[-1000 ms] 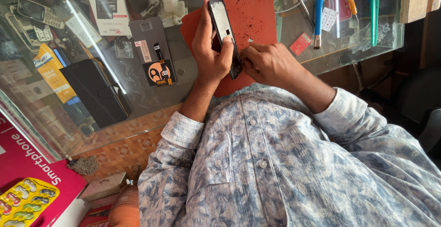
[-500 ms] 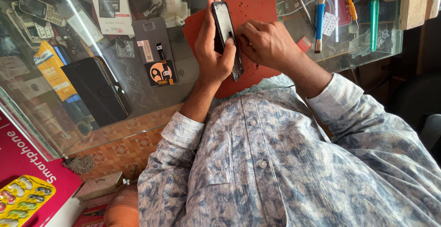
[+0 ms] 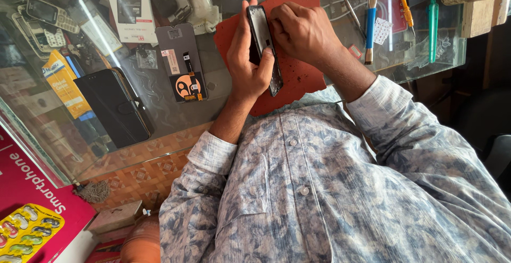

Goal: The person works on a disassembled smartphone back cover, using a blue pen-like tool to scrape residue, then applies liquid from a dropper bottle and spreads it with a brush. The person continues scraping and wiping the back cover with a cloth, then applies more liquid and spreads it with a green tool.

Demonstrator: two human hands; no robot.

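Observation:
My left hand point(image 3: 247, 63) grips a dark smartphone point(image 3: 263, 39), held on edge above a red work mat point(image 3: 298, 79) on the glass counter. The fingers wrap its left side and the thumb lies across its lower part. My right hand point(image 3: 304, 31) rests against the phone's upper right edge, fingers curled onto it. Whether that hand holds a small tool is hidden. Both forearms come out of patterned blue shirt sleeves.
A glass counter point(image 3: 159, 103) carries a black wallet case point(image 3: 114, 106), a phone screen part point(image 3: 183, 60), an old keypad phone point(image 3: 48, 13), and screwdrivers, blue point(image 3: 371, 29), orange point(image 3: 403, 2) and green point(image 3: 433, 21). A wooden block point(image 3: 479, 2) sits far right. A pink box point(image 3: 32, 188) lies lower left.
My right hand has slid up from the phone's lower right side to its upper edge. The phone has tilted a little and stays in my left hand.

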